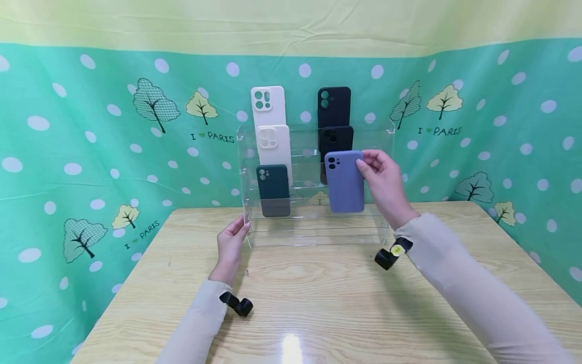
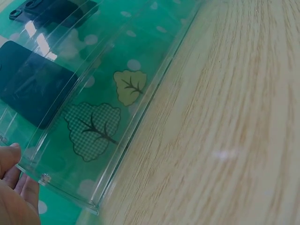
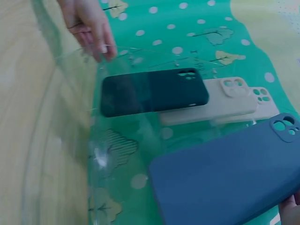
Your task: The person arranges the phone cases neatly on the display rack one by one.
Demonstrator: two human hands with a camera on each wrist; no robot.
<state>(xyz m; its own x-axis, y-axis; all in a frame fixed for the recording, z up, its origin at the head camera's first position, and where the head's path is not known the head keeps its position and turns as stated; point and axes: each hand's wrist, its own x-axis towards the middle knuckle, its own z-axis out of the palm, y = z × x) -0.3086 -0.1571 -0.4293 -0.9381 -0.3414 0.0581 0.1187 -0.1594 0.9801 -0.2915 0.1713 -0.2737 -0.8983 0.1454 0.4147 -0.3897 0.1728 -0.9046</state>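
My right hand (image 1: 385,184) pinches a lavender phone case (image 1: 345,187) by its upper right edge, in front of the right column of a clear acrylic display rack (image 1: 318,237). In the right wrist view the same phone case (image 3: 225,173) looks blue-grey, camera cutouts toward the upper right. My left hand (image 1: 231,247) grips the rack's lower left side edge between thumb and fingers; the left wrist view shows the hand (image 2: 18,192) at the rack's corner. A dark green phone case (image 1: 274,189) stands in the rack's left column, nearest that hand.
Behind the green case stand two white phone cases, one lower (image 1: 275,151) and one higher (image 1: 268,108). Two black cases, a front one (image 1: 336,136) and a rear one (image 1: 334,103), stand behind the lavender one. The wooden table (image 1: 291,293) meets a patterned green cloth (image 1: 113,167).
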